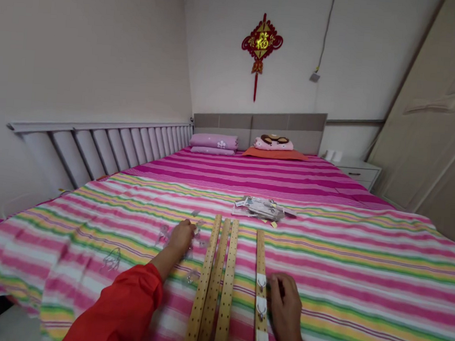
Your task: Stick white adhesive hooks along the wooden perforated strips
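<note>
Left hand (180, 239) curled among clear plastic pieces (110, 259), right hand (285, 311) at the hooked wooden strip (262, 257), grips unclear; one careless brush could scatter those pieces across the striped bedsheet (360, 291).

Pale walls (84, 38) surround a wide bed with a pink-striped sheet (351, 197) and a grey padded headboard (278, 124), a red Chinese knot ornament (261, 44) hanging above it. A slatted grey panel (107, 148) lines the left side. A white nightstand (359, 173) stands beside a cream door (425, 107).
</note>
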Demonstrator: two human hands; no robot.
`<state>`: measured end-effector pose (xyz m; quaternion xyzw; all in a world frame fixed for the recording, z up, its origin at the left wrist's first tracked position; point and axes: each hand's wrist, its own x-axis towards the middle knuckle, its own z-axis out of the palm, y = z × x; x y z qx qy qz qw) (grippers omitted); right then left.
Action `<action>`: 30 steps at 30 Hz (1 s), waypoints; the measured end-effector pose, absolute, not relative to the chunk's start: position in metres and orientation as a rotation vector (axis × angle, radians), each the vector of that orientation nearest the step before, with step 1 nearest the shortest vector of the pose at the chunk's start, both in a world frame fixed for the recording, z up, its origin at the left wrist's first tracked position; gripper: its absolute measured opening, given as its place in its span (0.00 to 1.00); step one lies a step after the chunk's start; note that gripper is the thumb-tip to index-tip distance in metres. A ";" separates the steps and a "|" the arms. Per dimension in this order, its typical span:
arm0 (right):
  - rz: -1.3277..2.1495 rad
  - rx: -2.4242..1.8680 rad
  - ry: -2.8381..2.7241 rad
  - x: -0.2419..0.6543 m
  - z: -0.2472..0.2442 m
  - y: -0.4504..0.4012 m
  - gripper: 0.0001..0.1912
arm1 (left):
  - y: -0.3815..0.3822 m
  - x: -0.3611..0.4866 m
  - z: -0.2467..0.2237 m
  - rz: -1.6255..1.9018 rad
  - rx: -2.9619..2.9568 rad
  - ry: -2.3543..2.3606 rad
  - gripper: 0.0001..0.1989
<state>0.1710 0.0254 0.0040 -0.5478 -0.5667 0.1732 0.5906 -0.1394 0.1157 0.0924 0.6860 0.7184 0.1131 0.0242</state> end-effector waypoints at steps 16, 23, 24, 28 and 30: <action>0.420 -1.284 -1.327 0.169 0.011 0.023 0.17 | 0.123 -0.150 0.089 0.245 2.365 2.206 0.06; 0.422 -1.289 -1.340 0.170 0.005 0.025 0.17 | 0.116 -0.148 0.093 0.440 2.312 2.162 0.07; 0.420 -1.289 -1.343 0.170 0.005 0.026 0.17 | 0.115 -0.148 0.093 0.497 2.286 2.162 0.07; 0.425 -1.292 -1.348 0.171 0.005 0.026 0.17 | 0.112 -0.152 0.089 0.781 2.104 2.167 0.08; 0.431 -1.292 -1.353 0.171 0.005 0.025 0.17 | 0.110 -0.155 0.085 0.929 1.973 2.147 0.08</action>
